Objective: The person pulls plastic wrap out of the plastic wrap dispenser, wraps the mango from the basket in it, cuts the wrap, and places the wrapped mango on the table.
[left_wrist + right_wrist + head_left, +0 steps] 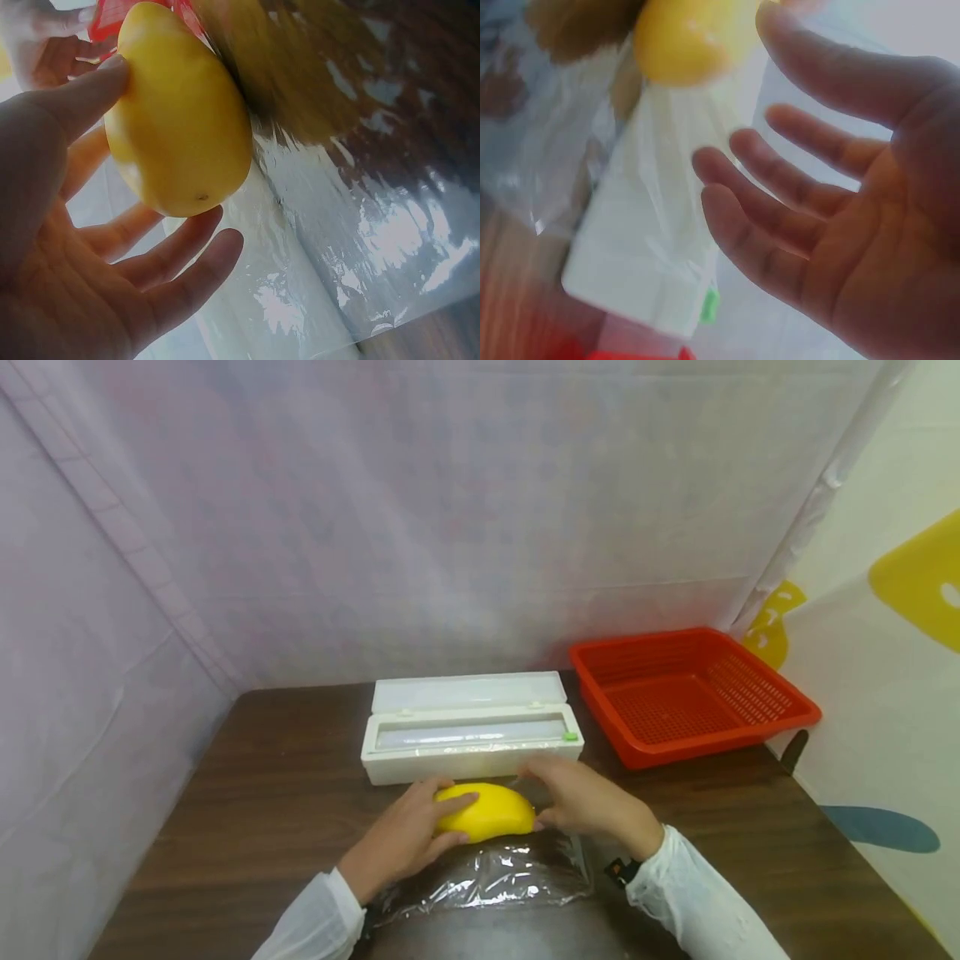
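A smooth yellow mango (487,812) is above a sheet of clear cling film (495,877) on the table. My left hand (408,831) holds the mango's left end, thumb on the near side and fingers around the far side. Beside the other end is my right hand (585,797), its fingers spread and loosely bent; the thumb tip is close to the fruit, and I cannot tell whether it touches. Behind them stands a white cling film dispenser (468,767) with its lid (468,692) raised. Film runs from the dispenser toward the mango, as the right wrist view shows.
A red plastic basket (697,743) with slotted sides stands at the back right, beside the dispenser. The dispenser has a green slider (571,737) at its right end. Pale curtains (465,527) close off the back and sides of the dark wooden table (247,802).
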The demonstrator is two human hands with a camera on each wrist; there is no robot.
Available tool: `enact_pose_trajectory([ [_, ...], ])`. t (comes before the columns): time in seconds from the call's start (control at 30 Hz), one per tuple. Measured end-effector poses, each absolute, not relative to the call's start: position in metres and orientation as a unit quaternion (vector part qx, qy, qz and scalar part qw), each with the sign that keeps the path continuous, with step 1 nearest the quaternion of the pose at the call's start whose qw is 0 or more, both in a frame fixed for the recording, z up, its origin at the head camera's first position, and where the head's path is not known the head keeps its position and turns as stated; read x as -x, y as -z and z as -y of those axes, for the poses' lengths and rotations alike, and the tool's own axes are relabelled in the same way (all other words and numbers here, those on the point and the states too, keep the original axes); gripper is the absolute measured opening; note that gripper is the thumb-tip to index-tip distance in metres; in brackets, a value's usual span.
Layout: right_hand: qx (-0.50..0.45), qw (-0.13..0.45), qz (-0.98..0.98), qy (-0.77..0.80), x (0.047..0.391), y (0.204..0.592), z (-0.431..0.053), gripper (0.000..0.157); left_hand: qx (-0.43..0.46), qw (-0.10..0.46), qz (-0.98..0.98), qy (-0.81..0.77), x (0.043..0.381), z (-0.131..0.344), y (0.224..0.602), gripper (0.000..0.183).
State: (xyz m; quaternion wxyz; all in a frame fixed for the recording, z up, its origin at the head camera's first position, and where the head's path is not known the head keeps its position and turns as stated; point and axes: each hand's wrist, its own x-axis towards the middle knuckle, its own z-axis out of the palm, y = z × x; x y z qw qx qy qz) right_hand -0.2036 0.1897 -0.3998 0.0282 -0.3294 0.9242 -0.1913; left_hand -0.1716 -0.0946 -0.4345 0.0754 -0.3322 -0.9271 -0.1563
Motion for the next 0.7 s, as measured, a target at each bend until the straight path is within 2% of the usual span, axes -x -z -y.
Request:
enact_pose_trajectory([
  [0.13, 0.312, 0.062, -0.931, 0.181, 0.198, 0.398, -0.204, 0.050, 0.329, 0.071, 0.930, 0.149, 0.171, 0.094, 0.436, 0.055],
  [0.37, 0.297, 0.170, -0.931, 0.128, 0.174, 0.401, -0.226, 0.052, 0.323, 0.065, 0.932, 0.149, 0.169, 0.092, 0.436, 0.057],
  [0.7, 0.278, 0.171, -0.942, 0.083, 0.157, 0.416, -0.229, 0.042, 0.319, 0.074, 0.934, 0.145, 0.168, 0.090, 0.434, 0.055],
])
